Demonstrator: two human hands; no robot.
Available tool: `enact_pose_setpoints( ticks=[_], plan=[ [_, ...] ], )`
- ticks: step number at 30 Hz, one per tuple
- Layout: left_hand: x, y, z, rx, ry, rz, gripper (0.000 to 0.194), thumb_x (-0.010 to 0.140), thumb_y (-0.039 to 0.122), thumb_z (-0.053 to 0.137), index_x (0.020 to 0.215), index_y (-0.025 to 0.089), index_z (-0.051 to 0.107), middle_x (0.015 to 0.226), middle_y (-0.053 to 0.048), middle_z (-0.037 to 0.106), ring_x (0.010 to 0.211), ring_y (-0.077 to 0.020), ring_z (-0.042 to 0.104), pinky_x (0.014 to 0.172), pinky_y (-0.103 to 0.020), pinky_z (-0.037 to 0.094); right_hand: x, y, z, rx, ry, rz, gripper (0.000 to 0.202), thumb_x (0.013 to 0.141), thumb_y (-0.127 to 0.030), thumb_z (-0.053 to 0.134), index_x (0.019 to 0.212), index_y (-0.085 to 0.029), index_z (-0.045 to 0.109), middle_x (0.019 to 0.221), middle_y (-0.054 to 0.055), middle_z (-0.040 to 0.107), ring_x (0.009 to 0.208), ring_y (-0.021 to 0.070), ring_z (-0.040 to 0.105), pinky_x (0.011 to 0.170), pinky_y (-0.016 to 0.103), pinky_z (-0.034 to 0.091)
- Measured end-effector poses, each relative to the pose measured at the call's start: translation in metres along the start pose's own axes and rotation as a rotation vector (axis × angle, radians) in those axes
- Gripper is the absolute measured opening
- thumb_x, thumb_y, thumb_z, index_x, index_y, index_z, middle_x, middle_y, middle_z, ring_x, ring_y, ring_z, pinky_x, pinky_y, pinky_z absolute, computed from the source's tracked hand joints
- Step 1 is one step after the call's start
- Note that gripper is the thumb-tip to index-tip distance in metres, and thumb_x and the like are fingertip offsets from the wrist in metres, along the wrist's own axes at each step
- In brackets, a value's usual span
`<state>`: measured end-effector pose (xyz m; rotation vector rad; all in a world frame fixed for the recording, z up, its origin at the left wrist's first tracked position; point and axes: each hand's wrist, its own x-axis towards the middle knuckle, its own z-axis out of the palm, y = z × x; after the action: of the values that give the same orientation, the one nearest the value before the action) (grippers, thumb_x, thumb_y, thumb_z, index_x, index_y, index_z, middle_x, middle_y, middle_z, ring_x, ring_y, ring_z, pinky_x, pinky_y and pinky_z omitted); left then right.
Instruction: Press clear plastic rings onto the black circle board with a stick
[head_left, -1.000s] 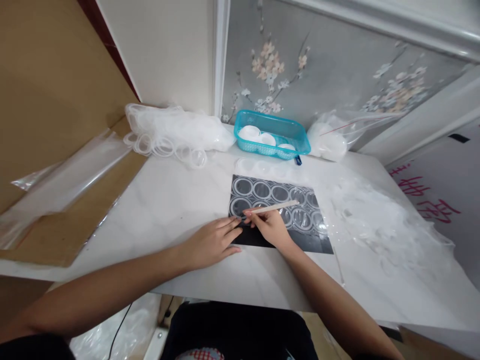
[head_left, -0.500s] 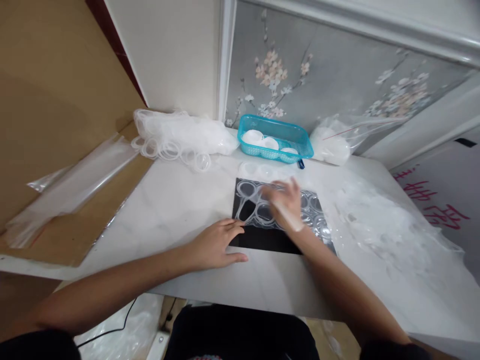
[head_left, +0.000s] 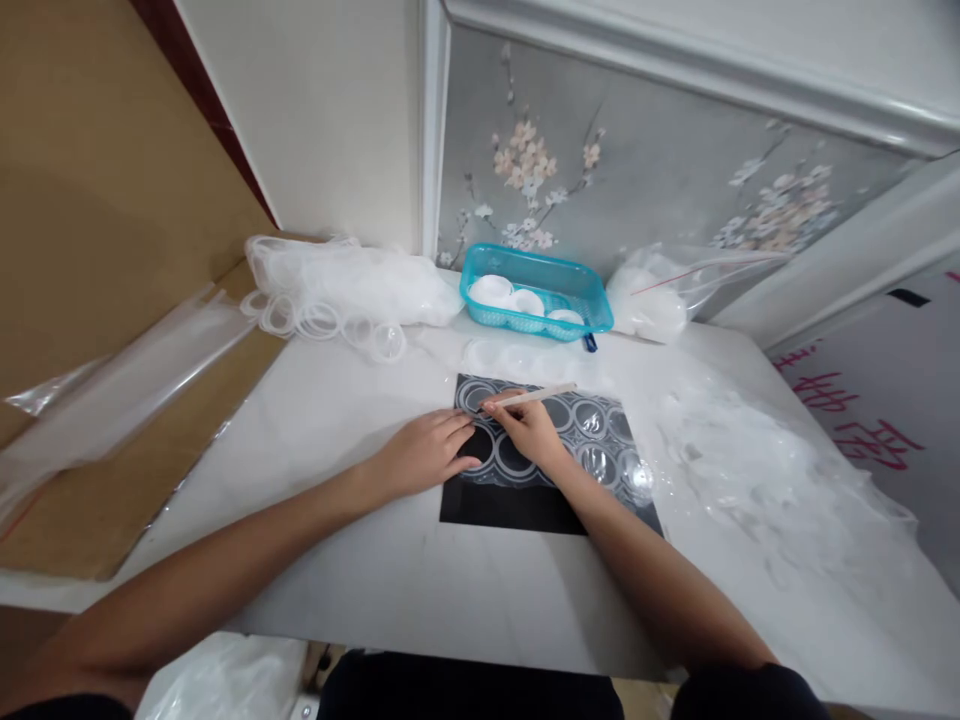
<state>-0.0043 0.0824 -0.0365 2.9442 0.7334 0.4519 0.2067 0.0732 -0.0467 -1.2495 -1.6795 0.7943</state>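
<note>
A clear plastic sheet with rows of round rings (head_left: pixel 514 453) lies on a black mat (head_left: pixel 510 508). My left hand (head_left: pixel 424 452) rests with fingers stretched out over the mat's left edge, its fingertips on the end of the sheet. In my right hand (head_left: pixel 529 428) is a slim pale pen-like tool (head_left: pixel 551 392), pinched near its dark tip. That tip points down at the ring in the upper left corner, close to my left fingertips. Whether it touches the plastic I cannot tell. My right hand and forearm hide some of the middle rings.
Behind the mat stands a blue basket (head_left: pixel 536 262) with several white discs. A bag of white rings (head_left: pixel 352 285) lies left of it, another plastic bag (head_left: pixel 652 300) right. Crumpled clear plastic (head_left: pixel 772 480) covers the table's right side. Cardboard (head_left: pixel 172 440) lies at left.
My right hand, blurred over the middle of the sheet before, has moved left beside my left hand. The loose-looking plastic at the lower left ring is no longer raised. The view has shifted slightly.
</note>
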Motion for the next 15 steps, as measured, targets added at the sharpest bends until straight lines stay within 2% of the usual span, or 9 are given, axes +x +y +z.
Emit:
enact_pose_setpoints(
  ticks=[3, 7, 15],
  plan=[
    [-0.0051, 0.0010, 0.0074, 0.065, 0.054, 0.062, 0.045, 0.102, 0.043, 0.044, 0.122, 0.007, 0.061, 0.128, -0.019, 0.065, 0.121, -0.0301, 0.061, 0.107, -0.043, 0.047, 0.0011, -0.0013, -0.0021, -0.022, 0.005, -0.007, 0.031, 0.092, -0.045, 0.058, 0.081, -0.023, 0.078, 0.088, 0.008, 0.078, 0.090, 0.0264, 0.070, 0.084, 0.040, 0.054],
    [-0.0085, 0.0036, 0.0076, 0.115, 0.077, 0.109, 0.043, 0.103, 0.038, 0.041, 0.124, 0.005, 0.060, 0.127, -0.020, 0.065, 0.122, -0.0290, 0.061, 0.108, -0.042, 0.046, -0.0011, -0.0034, -0.0020, -0.049, 0.011, 0.003, 0.030, 0.091, -0.046, 0.059, 0.085, -0.025, 0.078, 0.089, 0.006, 0.078, 0.095, 0.0266, 0.069, 0.089, 0.041, 0.053],
    [-0.0099, 0.0027, 0.0121, 0.112, 0.054, 0.087, 0.042, 0.103, 0.034, 0.042, 0.129, 0.005, 0.059, 0.133, -0.019, 0.062, 0.126, -0.0284, 0.058, 0.110, -0.042, 0.044, -0.0034, 0.0044, -0.0035, -0.132, 0.008, -0.003, 0.026, 0.093, -0.041, 0.058, 0.090, -0.026, 0.079, 0.091, 0.004, 0.078, 0.102, 0.0284, 0.067, 0.091, 0.044, 0.054]
  ],
)
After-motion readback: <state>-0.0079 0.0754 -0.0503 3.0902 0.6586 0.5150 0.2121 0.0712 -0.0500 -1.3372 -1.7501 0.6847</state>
